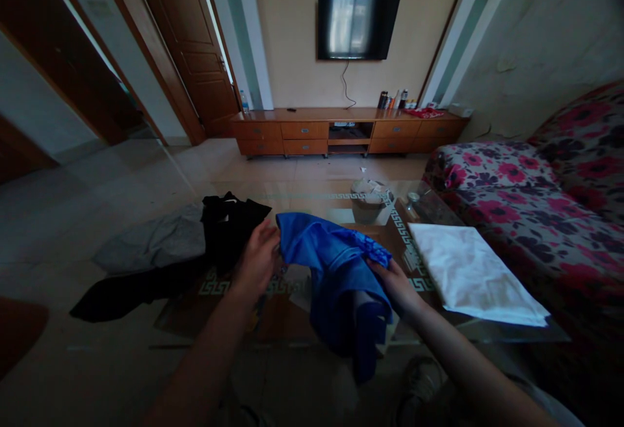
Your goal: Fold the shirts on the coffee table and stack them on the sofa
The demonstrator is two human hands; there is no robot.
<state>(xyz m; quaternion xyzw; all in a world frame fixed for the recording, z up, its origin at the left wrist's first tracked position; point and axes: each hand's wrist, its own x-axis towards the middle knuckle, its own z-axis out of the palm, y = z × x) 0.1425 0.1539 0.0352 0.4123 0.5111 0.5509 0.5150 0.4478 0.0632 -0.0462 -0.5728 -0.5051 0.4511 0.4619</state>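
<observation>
A shiny blue garment (326,245) with a patterned patch hangs bunched over the front of the glass table (292,203). Its lower folds drop past the table's near edge. My left hand (260,255), slightly blurred, has curled fingers at the garment's upper left edge and seems to grip it. At the patterned right side, my right hand (392,277) pinches the cloth, thumb on top. Left of my left hand lie black clothing (229,229) and a grey garment (151,242). A folded white cloth (472,271) lies flat on the table's right side.
A flower-patterned sofa (517,186) stands along the right. Beyond the table are a bin (369,196) with a bag in it and a low wooden cabinet (305,131) carrying bottles. A small round object (413,198) sits near the table's far right corner.
</observation>
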